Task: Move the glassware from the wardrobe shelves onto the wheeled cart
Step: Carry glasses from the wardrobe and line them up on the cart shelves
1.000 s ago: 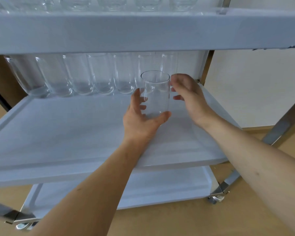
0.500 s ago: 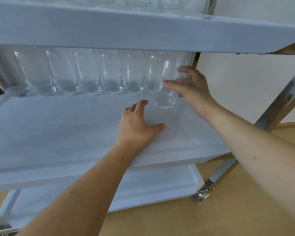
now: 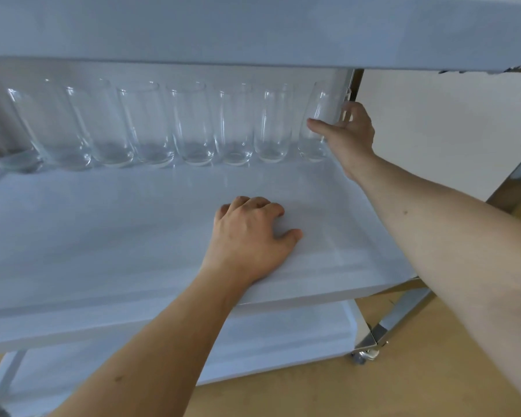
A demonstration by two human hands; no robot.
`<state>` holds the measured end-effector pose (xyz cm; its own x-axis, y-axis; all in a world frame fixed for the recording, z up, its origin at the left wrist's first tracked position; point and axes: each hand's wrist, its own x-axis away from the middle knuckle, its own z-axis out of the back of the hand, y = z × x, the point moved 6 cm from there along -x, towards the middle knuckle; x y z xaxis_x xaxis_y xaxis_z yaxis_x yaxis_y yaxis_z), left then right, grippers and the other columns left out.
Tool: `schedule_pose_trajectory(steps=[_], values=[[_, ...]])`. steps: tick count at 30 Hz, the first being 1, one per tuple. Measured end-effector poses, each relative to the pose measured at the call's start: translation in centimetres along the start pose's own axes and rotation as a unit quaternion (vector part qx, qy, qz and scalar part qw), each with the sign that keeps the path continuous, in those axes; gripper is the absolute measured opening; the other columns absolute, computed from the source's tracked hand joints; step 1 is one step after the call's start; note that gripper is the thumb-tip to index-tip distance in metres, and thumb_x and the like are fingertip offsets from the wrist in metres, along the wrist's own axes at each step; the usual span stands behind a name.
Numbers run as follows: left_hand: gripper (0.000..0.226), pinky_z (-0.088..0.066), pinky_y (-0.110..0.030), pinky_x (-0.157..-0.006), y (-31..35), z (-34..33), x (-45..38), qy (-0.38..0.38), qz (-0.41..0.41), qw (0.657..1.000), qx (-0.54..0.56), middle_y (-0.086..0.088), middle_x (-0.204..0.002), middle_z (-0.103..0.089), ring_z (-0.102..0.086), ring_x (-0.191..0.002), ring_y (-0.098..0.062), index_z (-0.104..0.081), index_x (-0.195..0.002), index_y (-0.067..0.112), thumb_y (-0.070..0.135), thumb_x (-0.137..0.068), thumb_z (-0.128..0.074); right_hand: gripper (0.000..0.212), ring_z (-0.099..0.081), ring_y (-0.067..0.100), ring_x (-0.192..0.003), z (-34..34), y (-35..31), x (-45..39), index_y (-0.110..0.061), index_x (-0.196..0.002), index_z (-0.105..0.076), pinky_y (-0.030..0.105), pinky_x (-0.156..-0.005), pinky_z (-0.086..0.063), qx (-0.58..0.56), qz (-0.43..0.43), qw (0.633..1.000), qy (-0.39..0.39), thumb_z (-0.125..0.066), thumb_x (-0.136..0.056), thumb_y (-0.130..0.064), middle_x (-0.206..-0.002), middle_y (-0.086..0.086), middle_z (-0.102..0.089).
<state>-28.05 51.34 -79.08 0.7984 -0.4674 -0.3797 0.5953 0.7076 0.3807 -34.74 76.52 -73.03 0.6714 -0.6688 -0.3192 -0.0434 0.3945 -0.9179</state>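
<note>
Wheeled cart, seen from above and in front; its white middle shelf carries a row of tumblers standing upright along the back edge, shoulder to shoulder, with the front of the shelf bare. A top shelf overhangs the row, leaving little headroom above the rims. A lower shelf and one caster show beneath, on a tan floor. The right hand, reaching far back and to the right, grips the end glass, thumb across its front and fingers curled behind; this glass occupies the last place at the right end of the row, just beside its neighbour and close to the cart's rear upright. Its long axis is near vertical, leaning slightly, and whether its base fully rests on the shelf cannot be told. The left hand holds nothing: it rests palm down on the shelf, fingers loosely bent, well forward of the row and left of the held glass. The governing relation: the glass lies at the far right rear, in the right hand's grasp; judged from this, release and a straight withdrawal toward the viewer would complete the placement, the risk being a knock against the adjacent tumbler.
</note>
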Motion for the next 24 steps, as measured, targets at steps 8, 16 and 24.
schedule_pose_trajectory(steps=[8,16,24], values=[[0.045,-0.031,-0.037,-0.104,-0.1,-0.1,-0.3,0.008,-0.002,1.000,-0.002,0.012,-0.125,-0.065,-0.050,-0.123,-0.019,-0.069,-0.115,0.033,0.065,-0.084,-0.060,0.093,-0.055,0.008,-0.103,-1.7,1.0,-1.1,-0.029,-0.145,-0.048,0.022,-0.090,-0.041,0.042,0.003,0.999,-0.025,-0.084,-0.066,-0.062,-0.119,0.001,-0.062],[0.044,-0.031,-0.037,-0.103,0.0,-0.1,-0.5,-0.002,0.002,1.000,-0.003,0.010,-0.123,-0.066,-0.051,-0.122,-0.020,-0.070,-0.113,0.032,0.063,-0.083,-0.060,0.092,-0.056,0.019,-0.128,-1.0,0.0,1.6,-0.023,-0.148,-0.042,0.038,-0.108,-0.047,0.106,-0.020,0.992,-0.062,-0.082,-0.072,-0.057,-0.141,-0.002,-0.057],[0.043,-0.031,-0.039,-0.104,0.8,0.6,-0.3,-0.034,0.014,0.999,-0.012,0.006,-0.124,-0.065,-0.050,-0.124,-0.022,-0.071,-0.114,0.027,0.058,-0.086,-0.060,0.083,-0.045,0.030,-0.137,1.7,-1.2,8.7,-0.023,-0.151,-0.038,0.040,-0.112,-0.039,0.258,-0.011,0.956,-0.137,-0.072,-0.084,-0.058,-0.146,0.010,-0.049]])
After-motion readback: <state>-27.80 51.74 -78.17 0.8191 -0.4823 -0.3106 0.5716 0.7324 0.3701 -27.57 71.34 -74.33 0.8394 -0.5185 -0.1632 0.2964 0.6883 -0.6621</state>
